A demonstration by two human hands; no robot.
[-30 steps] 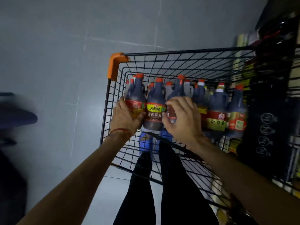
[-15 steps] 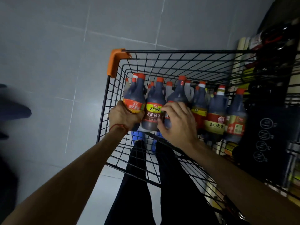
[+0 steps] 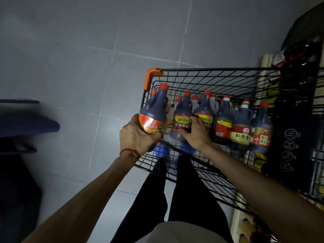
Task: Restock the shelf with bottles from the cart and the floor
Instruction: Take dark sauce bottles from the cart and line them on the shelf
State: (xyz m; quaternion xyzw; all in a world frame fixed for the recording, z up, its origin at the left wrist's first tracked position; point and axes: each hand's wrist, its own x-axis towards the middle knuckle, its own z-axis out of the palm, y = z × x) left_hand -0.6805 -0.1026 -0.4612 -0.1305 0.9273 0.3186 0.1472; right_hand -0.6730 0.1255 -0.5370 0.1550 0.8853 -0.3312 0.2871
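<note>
A black wire cart [image 3: 201, 69] with an orange corner holds several dark soy sauce bottles with red caps. My left hand [image 3: 135, 137] grips the base of a red-labelled bottle [image 3: 154, 113], raised at the cart's near-left corner and above the others. My right hand [image 3: 197, 134] wraps the lower part of a bottle with a yellow and dark red label [image 3: 181, 121], which stands in the cart. More bottles [image 3: 241, 127] stand in a row to the right. The shelf [image 3: 301, 55] runs dark along the right edge.
Grey tiled floor [image 3: 78, 67] spreads to the left and beyond the cart. A blurred dark object [image 3: 26, 123] lies at the left edge. My legs in black trousers and blue shoes [image 3: 158, 149] stand under the cart's near side. Stocked shelf goods show at the lower right.
My left hand has lifted the red-labelled bottle up and left, out of the row. My right hand has shifted onto the neighbouring bottle's lower part.
</note>
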